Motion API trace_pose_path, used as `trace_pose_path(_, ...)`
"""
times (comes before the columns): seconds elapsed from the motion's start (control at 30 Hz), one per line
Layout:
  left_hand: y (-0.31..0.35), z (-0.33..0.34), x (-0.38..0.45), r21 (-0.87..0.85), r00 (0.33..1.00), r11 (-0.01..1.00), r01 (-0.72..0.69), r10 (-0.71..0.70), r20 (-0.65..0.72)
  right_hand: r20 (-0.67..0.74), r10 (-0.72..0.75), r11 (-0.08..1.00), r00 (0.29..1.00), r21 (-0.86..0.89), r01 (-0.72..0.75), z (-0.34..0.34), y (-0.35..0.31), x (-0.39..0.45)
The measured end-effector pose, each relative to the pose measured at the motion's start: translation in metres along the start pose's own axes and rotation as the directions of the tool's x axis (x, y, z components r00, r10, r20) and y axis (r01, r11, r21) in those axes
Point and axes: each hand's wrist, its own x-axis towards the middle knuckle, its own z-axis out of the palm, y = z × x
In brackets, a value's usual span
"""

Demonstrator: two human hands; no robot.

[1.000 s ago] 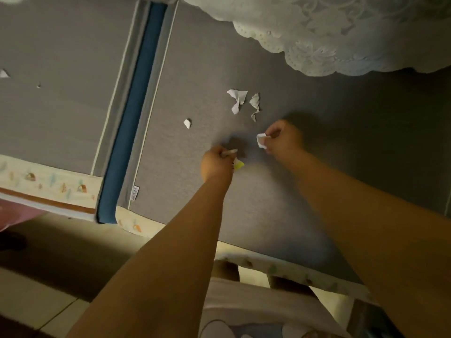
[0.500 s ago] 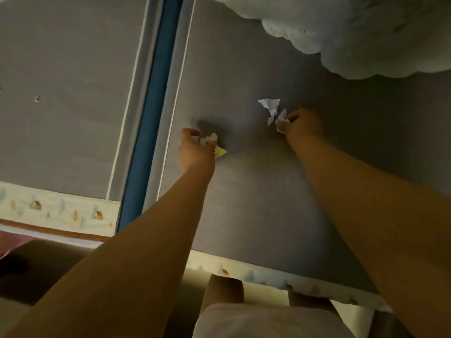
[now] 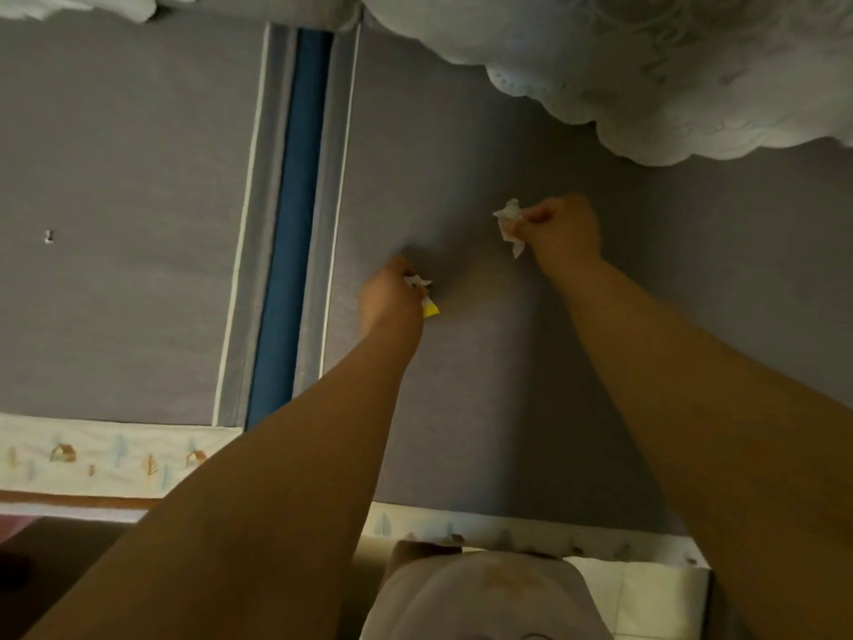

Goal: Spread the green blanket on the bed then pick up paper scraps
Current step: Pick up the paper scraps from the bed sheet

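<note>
Both my arms reach out over a grey mattress (image 3: 484, 408). My left hand (image 3: 390, 300) is closed around white and yellow paper scraps (image 3: 427, 297) that stick out at its right side. My right hand (image 3: 561, 233) is closed on white paper scraps (image 3: 510, 224), which hang from its fingers just above the mattress. A pale lacy blanket (image 3: 669, 76) lies bunched along the far right of the bed. One tiny scrap (image 3: 48, 236) lies on the left mattress section.
A blue strip (image 3: 288, 233) with pale piping runs between the two grey mattress sections. A patterned sheet border (image 3: 92, 459) edges the near side of the bed. The floor (image 3: 55, 570) shows at the bottom left, my white clothing (image 3: 484, 598) at the bottom.
My right hand has gathered the white scraps that lay on the mattress and now holds them. My left hand took the small scrap to its left. The view shifted up the bed.
</note>
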Motion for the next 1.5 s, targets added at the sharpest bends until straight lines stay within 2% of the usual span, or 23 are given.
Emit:
trace_pose_path(0.13,0.0,-0.005,0.003,-0.005,0.999,1.0,-0.018,0.018,0.039,0.035,-0.087,0.938,0.996,-0.333,0.094,0.03,0.004,0.002)
trace_pose_path(0.23,-0.001,-0.013,0.004,-0.062,0.997,0.998,0.025,-0.02,0.071,0.025,-0.069,0.891,0.997,-0.449,0.073,0.032,0.004,0.002)
trace_pose_path(0.33,-0.017,-0.025,-0.004,-0.134,0.999,0.99,0.036,-0.037,-0.008,0.036,0.034,0.929,0.999,-0.369,-0.018,0.024,-0.005,-0.004)
trace_pose_path(0.47,-0.046,-0.049,-0.026,-0.231,0.989,0.97,0.078,-0.106,-0.107,0.044,0.154,0.988,0.987,0.02,-0.155,0.019,-0.005,-0.022)
trace_pose_path(0.57,-0.071,-0.066,-0.049,-0.299,0.969,0.945,0.133,-0.187,-0.161,0.183,0.171,0.946,0.968,0.246,-0.213,0.029,-0.002,-0.044)
trace_pose_path(0.67,-0.096,-0.074,-0.073,-0.308,0.945,0.927,0.213,-0.275,-0.174,0.341,0.12,0.907,0.933,0.345,-0.243,0.046,-0.008,-0.078)
trace_pose_path(0.73,-0.115,-0.073,-0.09,-0.326,0.926,0.908,0.264,-0.333,-0.178,0.433,0.074,0.933,0.898,0.289,-0.216,0.058,-0.013,-0.107)
trace_pose_path(0.87,-0.15,-0.06,-0.116,-0.324,0.86,0.86,0.395,-0.47,-0.198,0.568,-0.009,0.998,0.823,0.058,-0.03,0.091,-0.011,-0.15)
trace_pose_path(0.97,-0.175,-0.047,-0.128,-0.41,0.811,0.797,0.444,-0.552,-0.193,0.647,0.044,0.992,0.761,-0.121,0.046,0.113,-0.011,-0.173)
trace_pose_path(1.07,-0.189,-0.041,-0.143,-0.434,0.792,0.774,0.461,-0.579,-0.192,0.676,0.123,0.976,0.726,-0.214,0.033,0.127,-0.013,-0.196)
trace_pose_path(1.3,-0.213,-0.07,-0.15,-0.673,0.793,0.619,0.406,-0.605,-0.078,0.721,0.213,0.974,0.66,-0.213,-0.081,0.176,-0.033,-0.248)
trace_pose_path(1.4,-0.226,-0.099,-0.151,-0.777,0.787,0.521,0.354,-0.614,-0.053,0.723,0.204,0.976,0.66,-0.097,-0.196,0.198,-0.048,-0.277)
trace_pose_path(1.5,-0.266,-0.141,-0.152,-0.795,0.789,0.498,0.348,-0.613,-0.038,0.749,0.195,0.96,0.634,-0.015,-0.278,0.243,-0.073,-0.313)
